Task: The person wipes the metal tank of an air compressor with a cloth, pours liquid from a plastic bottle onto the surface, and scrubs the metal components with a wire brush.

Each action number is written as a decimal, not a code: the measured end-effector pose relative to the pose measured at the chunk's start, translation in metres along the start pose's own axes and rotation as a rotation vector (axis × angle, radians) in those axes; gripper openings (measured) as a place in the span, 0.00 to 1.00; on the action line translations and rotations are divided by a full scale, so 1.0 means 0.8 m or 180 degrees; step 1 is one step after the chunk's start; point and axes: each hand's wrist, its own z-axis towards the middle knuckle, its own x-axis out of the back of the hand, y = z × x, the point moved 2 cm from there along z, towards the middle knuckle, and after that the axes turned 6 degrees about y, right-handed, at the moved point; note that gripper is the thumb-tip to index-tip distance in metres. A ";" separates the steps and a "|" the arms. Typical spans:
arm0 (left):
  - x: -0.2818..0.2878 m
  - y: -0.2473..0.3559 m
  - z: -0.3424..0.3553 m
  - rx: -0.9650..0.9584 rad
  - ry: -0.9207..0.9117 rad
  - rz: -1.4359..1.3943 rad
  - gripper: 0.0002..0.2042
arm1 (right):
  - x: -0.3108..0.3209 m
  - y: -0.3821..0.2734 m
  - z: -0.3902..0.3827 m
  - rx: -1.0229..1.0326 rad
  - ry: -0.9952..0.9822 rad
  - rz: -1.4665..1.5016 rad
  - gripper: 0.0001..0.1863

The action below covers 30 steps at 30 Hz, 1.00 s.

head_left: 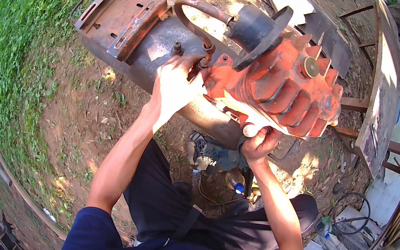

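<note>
An orange-red finned air compressor pump point(289, 95) sits on a dark cylindrical tank point(155, 46). A curved metal pipe point(191, 3) runs from a black round air filter housing point(252, 29) down to a fitting point(207, 52) at the pump's left side. My left hand point(175, 84) is closed at that fitting, its fingertips partly hidden behind it. Under the pump's near edge, my right hand point(260, 144) has its fingers pinched together beside a rounded knob-like part point(250, 130). What lies between those fingers is hidden. A brass-coloured round cap point(309, 67) tops the pump.
On the tank's left end is a rusty slotted mounting bracket point(122, 19). A plastic bottle with a blue cap point(236, 181) lies below the tank. A wooden board point(380, 97) stands at right, near a black cable loop point(354, 217). Grass point(28, 43) spreads along the left.
</note>
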 end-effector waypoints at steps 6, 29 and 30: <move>-0.005 0.026 0.000 0.0195 0.0582 0.0199 0.12 | 0.000 0.011 -0.002 0.0229 -0.0144 0.0050 0.19; 0.018 -0.010 0.029 -0.0454 -0.1149 -0.0058 0.19 | -0.008 -0.007 0.016 0.0522 0.0060 0.0105 0.21; 0.022 -0.002 0.038 -0.0330 -0.1546 0.0145 0.22 | -0.008 -0.006 0.015 0.0545 0.0092 0.0104 0.20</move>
